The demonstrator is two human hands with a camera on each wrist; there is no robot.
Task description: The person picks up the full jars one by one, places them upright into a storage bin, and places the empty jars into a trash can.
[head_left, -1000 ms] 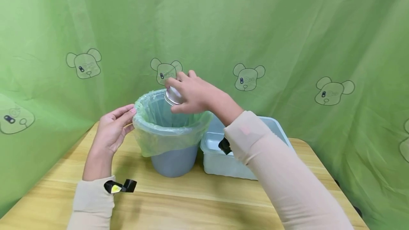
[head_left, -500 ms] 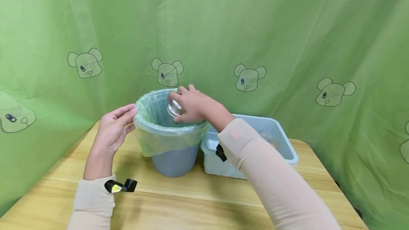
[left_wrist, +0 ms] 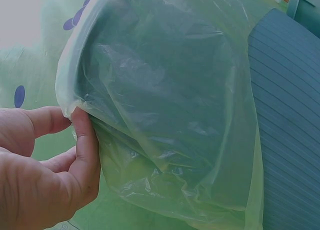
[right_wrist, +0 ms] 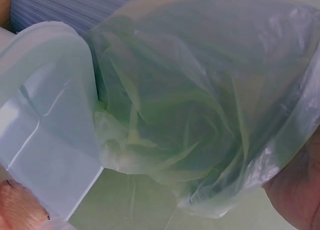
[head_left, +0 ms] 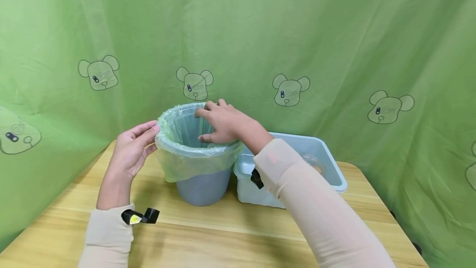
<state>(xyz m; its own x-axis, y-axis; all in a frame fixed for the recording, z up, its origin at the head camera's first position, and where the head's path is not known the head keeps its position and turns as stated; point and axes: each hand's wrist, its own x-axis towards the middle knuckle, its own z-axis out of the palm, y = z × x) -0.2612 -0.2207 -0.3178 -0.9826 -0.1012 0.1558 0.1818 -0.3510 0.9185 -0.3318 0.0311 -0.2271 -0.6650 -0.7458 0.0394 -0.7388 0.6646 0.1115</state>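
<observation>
standing upright on the bench (head_left: pixel 223 235), the bin (head_left: pixel 202 185) has its long axis vertical and its mouth facing up. a thin green bag (head_left: pixel 178 160) lines it, folded down over the rim. the left hand (head_left: pixel 130 152) is at the rim's left side, thumb and fingers (left_wrist: pixel 82 140) lightly pinching the bag's edge. the right hand (head_left: pixel 223 123) hangs over the mouth, its fingers (head_left: pixel 202 113) loosely spread and pointing down into the bin, holding nothing visible. just right of the bin, touching or nearly so, sits a pale blue tub (head_left: pixel 327 156), its long axis running away from the viewer.
</observation>
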